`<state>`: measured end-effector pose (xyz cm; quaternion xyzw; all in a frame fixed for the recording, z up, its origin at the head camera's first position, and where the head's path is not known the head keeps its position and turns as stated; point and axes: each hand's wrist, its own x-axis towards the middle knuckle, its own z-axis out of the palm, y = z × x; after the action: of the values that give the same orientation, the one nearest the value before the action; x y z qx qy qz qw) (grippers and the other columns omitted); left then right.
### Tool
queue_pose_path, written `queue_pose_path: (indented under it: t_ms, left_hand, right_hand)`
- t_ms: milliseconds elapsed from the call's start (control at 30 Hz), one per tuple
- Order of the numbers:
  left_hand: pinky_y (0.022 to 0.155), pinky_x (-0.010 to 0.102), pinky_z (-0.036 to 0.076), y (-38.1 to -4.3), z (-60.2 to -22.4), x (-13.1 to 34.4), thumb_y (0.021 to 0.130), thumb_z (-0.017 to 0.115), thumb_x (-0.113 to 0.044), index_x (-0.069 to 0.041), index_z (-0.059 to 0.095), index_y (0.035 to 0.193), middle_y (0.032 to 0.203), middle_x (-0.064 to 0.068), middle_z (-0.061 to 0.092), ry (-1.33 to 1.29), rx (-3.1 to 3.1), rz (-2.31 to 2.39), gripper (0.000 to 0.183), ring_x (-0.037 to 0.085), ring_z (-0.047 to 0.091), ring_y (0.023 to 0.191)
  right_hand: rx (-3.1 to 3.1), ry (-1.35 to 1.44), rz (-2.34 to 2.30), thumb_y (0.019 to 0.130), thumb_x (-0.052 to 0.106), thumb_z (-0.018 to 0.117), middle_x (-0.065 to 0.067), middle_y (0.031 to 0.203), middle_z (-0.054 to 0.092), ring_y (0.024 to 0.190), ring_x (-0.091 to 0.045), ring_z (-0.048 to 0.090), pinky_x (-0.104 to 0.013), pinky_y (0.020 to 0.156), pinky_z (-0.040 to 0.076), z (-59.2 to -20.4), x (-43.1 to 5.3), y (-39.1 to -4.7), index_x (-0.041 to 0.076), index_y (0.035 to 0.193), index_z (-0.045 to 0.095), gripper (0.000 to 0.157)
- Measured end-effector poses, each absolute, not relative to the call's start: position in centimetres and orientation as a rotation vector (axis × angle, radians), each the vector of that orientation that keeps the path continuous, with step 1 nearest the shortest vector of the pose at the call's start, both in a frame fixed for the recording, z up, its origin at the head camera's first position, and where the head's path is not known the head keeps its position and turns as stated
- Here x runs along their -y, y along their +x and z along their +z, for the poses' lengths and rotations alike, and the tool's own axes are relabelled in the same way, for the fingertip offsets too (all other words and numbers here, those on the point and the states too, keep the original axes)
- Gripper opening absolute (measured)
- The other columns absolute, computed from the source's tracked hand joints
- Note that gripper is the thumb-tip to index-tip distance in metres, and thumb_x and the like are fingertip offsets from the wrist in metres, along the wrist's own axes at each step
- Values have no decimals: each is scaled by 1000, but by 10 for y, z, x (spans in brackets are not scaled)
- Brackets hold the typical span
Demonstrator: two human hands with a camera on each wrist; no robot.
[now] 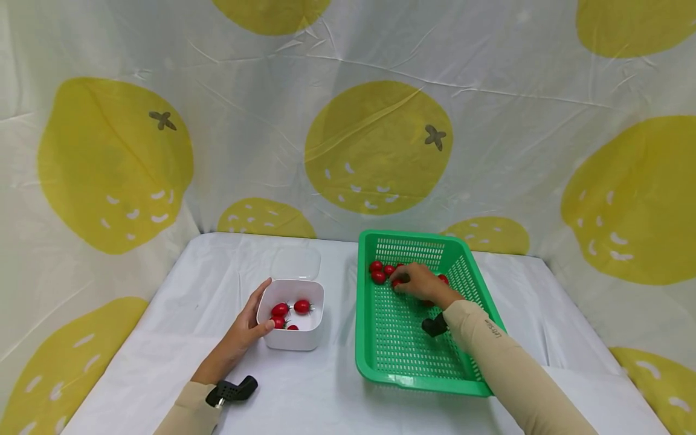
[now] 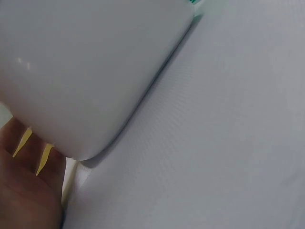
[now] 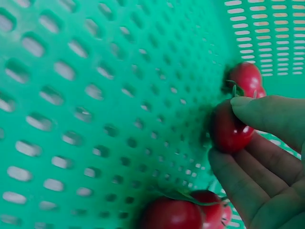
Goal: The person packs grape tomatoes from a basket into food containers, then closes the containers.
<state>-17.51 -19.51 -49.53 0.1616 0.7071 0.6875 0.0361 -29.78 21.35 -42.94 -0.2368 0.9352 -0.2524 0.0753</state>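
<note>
My left hand [image 1: 249, 322] holds a square white plastic box [image 1: 293, 342] by its left side, thumb at the front and fingers behind. Inside the box lie several red cherry tomatoes, one with its green stem [image 1: 302, 307] showing. In the left wrist view, the wall of the box fills the upper left. My right hand [image 1: 420, 283] reaches into a green basket [image 1: 365, 350]. Its thumb and fingers pinch a cherry tomato [image 3: 229, 128], seen close in the right wrist view. More cherry tomatoes [image 3: 172, 213] lie around that hand on the basket's floor.
Behind the white box lies a clear lid [image 1: 296, 263] on the white tabletop cloth [image 1: 326, 399]. The slotted basket stands right of the box, its walls rising around the right hand. A lemon-patterned curtain [image 1: 261, 151] hangs at the back and both sides.
</note>
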Motion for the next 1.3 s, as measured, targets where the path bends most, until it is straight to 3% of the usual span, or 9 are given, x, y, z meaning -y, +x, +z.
queue_pose_path:
  t_ms: [67,133,333,433,867,1133,1300]
  left_hand:
    - [103,22,31,-175,-495,195,90,57,-10,-28,14,155,157,8,18,497,-2165,2118,80,29,17,141]
    - [104,24,31,-174,-494,195,90,57,-11,-29,14,155,157,7,19,493,-2170,2114,80,29,18,141]
    - [110,51,22,-175,-495,194,89,57,-10,-28,14,155,157,7,17,489,-2179,2112,81,30,17,141]
    - [110,58,17,-175,-496,194,89,58,-10,-26,13,155,158,7,17,490,-2176,2117,81,31,16,142]
    - [110,59,15,-175,-497,194,89,57,-10,-30,15,154,158,7,17,489,-2178,2124,80,31,15,142]
    - [110,60,14,-175,-498,193,89,58,-9,-29,15,155,158,8,17,493,-2167,2133,81,32,14,142]
    - [111,61,13,-175,-498,194,90,57,-10,-29,15,155,158,7,16,491,-2167,2132,80,32,13,143]
  right_hand:
    - [-2793,-703,-775,91,11,67,-9,109,68,103,-28,60,-43,84,50,-427,-214,-299,6,113,70,23]
    - [-2793,-710,-804,91,10,66,-10,109,68,103,-29,61,-44,85,50,-424,-215,-300,4,114,69,24]
    - [-2856,-699,-896,91,10,66,-12,108,69,100,-31,63,-47,85,50,-418,-218,-301,3,112,70,23]
    - [-2880,-707,-922,91,11,66,-15,113,67,102,-33,64,-49,86,50,-416,-217,-300,5,112,71,22]
    - [-2853,-781,-1027,92,17,66,-10,110,67,101,-27,63,-46,86,50,-405,-206,-291,7,113,68,23]
    - [-2819,-685,-1132,93,22,66,-6,119,64,105,-27,63,-45,82,53,-398,-199,-286,10,116,67,26]
    - [-2837,-739,-1167,93,21,66,-5,112,67,102,-25,64,-43,81,53,-395,-194,-284,11,114,68,24]
